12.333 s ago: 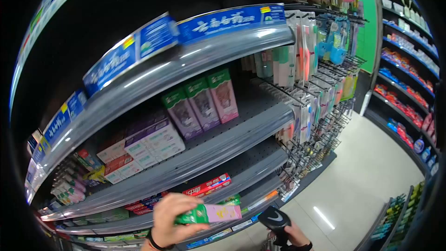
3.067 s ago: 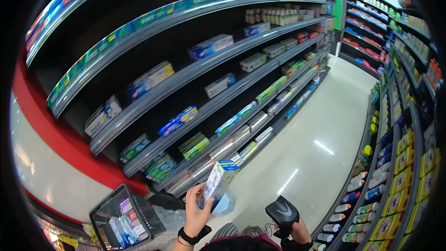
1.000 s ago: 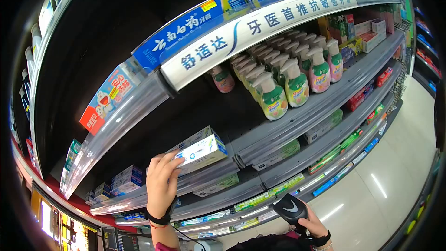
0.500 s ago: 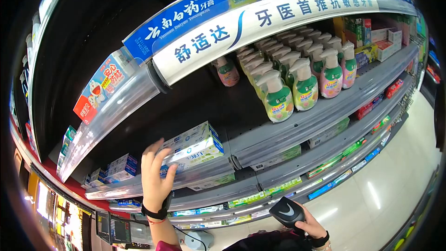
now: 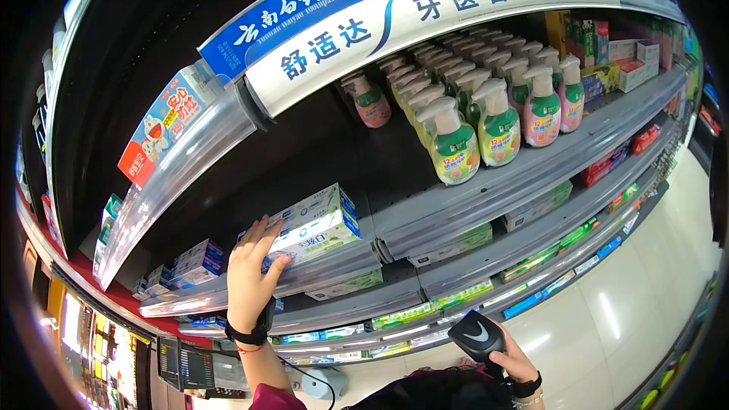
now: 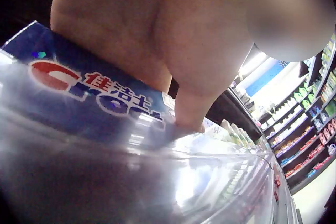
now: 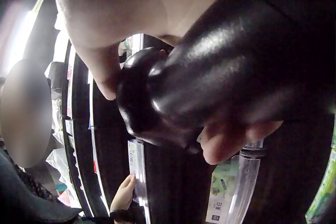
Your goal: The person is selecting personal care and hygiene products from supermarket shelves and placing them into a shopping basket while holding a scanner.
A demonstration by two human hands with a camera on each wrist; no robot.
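A white, green and blue toothpaste box lies on the shelf, with others side by side behind it. My left hand rests at its left end, fingers extended along the boxes and thumb at the front. Close up in the left wrist view, a blue toothpaste box with a red and white logo sits under the left hand, behind the clear shelf-edge strip. My right hand grips a black barcode scanner by its handle, low and apart from the shelves; the scanner's dark body fills much of the right wrist view.
Pump bottles stand in rows to the right on the same shelf. More toothpaste boxes are at the left. Above runs a shelf edge with a white label strip. Lower shelves hold further boxes; a cable hangs below.
The left hand earlier carried a white toothpaste box to this shelf and let go. Over the last half second its fingers came down onto the boxes' left end. The right hand keeps the scanner.
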